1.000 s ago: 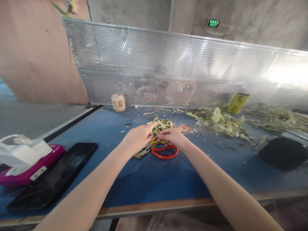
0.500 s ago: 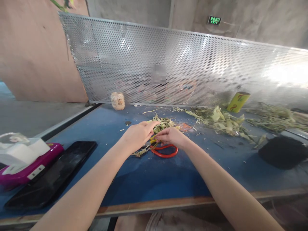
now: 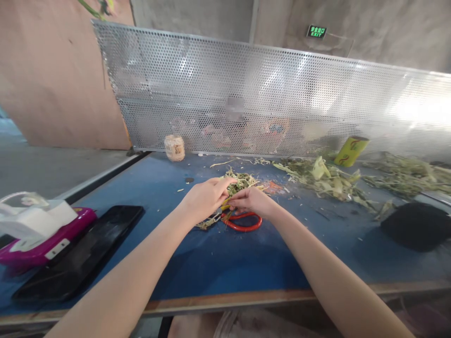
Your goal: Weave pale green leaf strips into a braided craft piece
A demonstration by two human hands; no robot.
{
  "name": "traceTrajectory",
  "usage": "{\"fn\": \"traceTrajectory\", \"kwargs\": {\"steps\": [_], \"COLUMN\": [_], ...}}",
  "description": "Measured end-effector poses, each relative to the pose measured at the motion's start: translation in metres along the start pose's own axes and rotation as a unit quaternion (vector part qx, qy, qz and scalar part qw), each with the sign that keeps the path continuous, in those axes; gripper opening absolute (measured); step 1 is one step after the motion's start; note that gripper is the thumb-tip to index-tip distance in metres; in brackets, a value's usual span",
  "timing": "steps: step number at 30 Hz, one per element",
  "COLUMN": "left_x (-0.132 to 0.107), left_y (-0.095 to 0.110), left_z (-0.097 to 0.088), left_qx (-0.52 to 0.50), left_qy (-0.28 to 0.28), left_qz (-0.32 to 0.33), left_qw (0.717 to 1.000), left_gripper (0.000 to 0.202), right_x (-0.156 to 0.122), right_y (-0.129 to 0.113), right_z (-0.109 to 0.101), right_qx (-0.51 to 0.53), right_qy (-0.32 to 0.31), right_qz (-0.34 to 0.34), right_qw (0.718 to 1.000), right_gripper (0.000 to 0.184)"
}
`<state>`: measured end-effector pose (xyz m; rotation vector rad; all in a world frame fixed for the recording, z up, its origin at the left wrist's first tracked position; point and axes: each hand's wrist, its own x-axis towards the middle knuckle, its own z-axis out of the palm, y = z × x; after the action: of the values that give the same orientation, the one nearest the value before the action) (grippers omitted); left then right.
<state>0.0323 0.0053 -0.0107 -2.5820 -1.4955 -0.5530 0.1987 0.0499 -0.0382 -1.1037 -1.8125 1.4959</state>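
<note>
Both my hands meet over the middle of the blue table [image 3: 218, 263]. My left hand [image 3: 204, 199] is curled, with its fingertips on a small clump of green plant stems [image 3: 241, 180]. My right hand [image 3: 252, 201] pinches the near end of the same stems, where a bit of yellow shows between the fingers. Red-handled scissors [image 3: 243, 222] lie flat on the table just below my right hand, untouched. A few dry trimmings [image 3: 206, 224] lie under my left wrist.
A perforated metal screen [image 3: 282, 103] closes the far side. Piles of leafy cuttings [image 3: 324, 178] spread to the right, near a tilted yellow-green can [image 3: 350, 151] and a black pouch [image 3: 414, 225]. At left are a black tablet [image 3: 81, 253], a magenta device [image 3: 45, 241] and a small jar [image 3: 174, 148].
My left index finger, stretched out a second ago, has curled in with the others onto the stems. Both hands stay in place; the view shifted slightly.
</note>
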Motion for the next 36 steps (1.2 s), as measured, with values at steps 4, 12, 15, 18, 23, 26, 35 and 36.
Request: {"fn": "traceTrajectory", "kwargs": {"steps": [4,12,15,18,23,26,35,36], "left_x": [0.001,0.003,0.004,0.004,0.003,0.003,0.001,0.000], "left_y": [-0.002,-0.003,-0.008,-0.012,-0.010,-0.009,-0.006,-0.005], "left_z": [0.003,0.009,0.009,0.010,0.010,0.010,0.006,0.005], "left_qx": [-0.004,-0.079,-0.155,-0.243,-0.317,-0.321,-0.287,-0.272], "left_qy": [-0.004,0.042,0.075,0.029,0.006,0.007,-0.014,-0.018], "left_qz": [-0.002,-0.014,-0.077,-0.112,-0.099,-0.098,-0.063,-0.058], "left_qw": [1.000,0.996,0.982,0.963,0.943,0.942,0.956,0.960], "left_gripper": [0.044,0.046,0.060,0.068,0.074,0.077,0.077,0.076], "right_x": [-0.002,-0.001,-0.001,-0.002,-0.002,-0.001,0.003,0.003], "right_y": [-0.003,-0.002,-0.002,-0.002,-0.002,-0.001,0.005,0.005], "right_z": [0.002,0.002,0.002,0.001,0.000,-0.001,-0.003,-0.003], "right_qx": [-0.005,-0.039,-0.034,-0.024,-0.010,0.001,0.029,0.030], "right_qy": [-0.001,-0.022,-0.013,-0.013,-0.008,-0.015,-0.036,-0.039], "right_qz": [0.003,-0.012,-0.006,-0.012,-0.005,-0.007,0.003,0.002], "right_qw": [1.000,0.999,0.999,1.000,1.000,1.000,0.999,0.999], "right_gripper": [0.019,0.016,0.016,0.016,0.013,0.014,0.015,0.015]}}
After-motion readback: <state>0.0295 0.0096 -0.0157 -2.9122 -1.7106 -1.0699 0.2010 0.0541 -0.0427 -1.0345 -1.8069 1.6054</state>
